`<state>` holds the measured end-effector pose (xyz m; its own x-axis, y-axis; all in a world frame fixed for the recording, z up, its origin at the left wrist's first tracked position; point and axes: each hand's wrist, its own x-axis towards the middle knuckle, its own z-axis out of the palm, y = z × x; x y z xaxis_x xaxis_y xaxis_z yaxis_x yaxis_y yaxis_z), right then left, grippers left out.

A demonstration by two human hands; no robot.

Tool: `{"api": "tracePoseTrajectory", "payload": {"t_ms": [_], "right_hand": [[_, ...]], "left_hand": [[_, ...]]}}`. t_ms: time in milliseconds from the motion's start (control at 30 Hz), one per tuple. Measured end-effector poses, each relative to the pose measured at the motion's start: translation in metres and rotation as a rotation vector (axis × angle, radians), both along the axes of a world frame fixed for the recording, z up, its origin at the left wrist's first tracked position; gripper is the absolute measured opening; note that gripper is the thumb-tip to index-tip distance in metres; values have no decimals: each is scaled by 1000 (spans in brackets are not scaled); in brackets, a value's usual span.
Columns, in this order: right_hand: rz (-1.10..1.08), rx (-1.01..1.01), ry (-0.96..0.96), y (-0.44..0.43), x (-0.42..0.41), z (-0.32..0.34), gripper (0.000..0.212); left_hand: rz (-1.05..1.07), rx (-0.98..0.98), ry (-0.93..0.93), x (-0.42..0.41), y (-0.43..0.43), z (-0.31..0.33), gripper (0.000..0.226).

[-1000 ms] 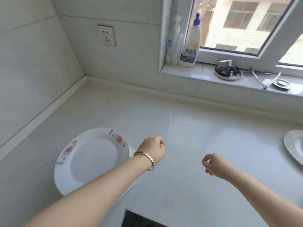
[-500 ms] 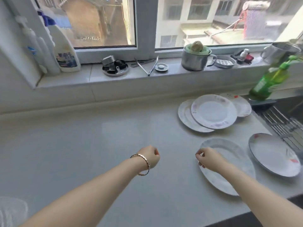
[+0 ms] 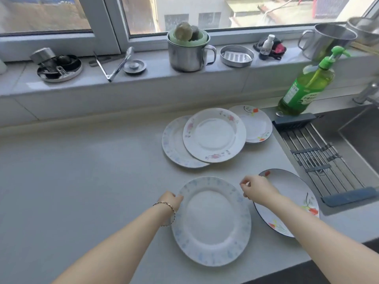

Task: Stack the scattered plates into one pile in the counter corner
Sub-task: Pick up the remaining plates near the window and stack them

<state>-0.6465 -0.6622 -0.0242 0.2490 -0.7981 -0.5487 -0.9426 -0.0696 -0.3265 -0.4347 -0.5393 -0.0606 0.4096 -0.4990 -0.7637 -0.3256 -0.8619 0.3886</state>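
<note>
The left hand (image 3: 171, 200) touches the left rim of the near blue-patterned plate (image 3: 212, 221); whether it grips, I cannot tell. The right hand (image 3: 257, 189) is above the plate's right rim with curled fingers closed on nothing, and its arm hides part of the dark-rimmed plate (image 3: 295, 191). Five plates lie on the counter (image 3: 82, 181), whose left side is free. Three of them overlap near the sink (image 3: 348, 140).

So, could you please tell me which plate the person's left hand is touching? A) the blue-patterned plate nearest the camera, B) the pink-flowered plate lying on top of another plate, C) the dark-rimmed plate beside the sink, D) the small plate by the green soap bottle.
A: the left hand rests on the left rim of the near blue-patterned plate.
</note>
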Motion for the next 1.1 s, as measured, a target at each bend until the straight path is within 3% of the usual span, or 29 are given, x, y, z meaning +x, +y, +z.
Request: {"api": "tracePoseTrajectory", "payload": {"t_ms": [233, 400, 567, 833, 1100], "right_hand": [[-6, 58, -22, -26, -18, -11, 18], [18, 51, -34, -37, -24, -9, 23], [95, 41, -33, -36, -13, -9, 18], [320, -26, -4, -11, 62, 4, 23], [637, -167, -39, 66, 182, 31, 30]], "left_hand": [[267, -44, 32, -13, 2, -12, 41], [298, -188, 16, -10, 5, 3, 32], [579, -383, -104, 17, 17, 23, 23], [1096, -575, -130, 83, 60, 66, 39], [1321, -611, -243, 168, 171, 84, 30]]}}
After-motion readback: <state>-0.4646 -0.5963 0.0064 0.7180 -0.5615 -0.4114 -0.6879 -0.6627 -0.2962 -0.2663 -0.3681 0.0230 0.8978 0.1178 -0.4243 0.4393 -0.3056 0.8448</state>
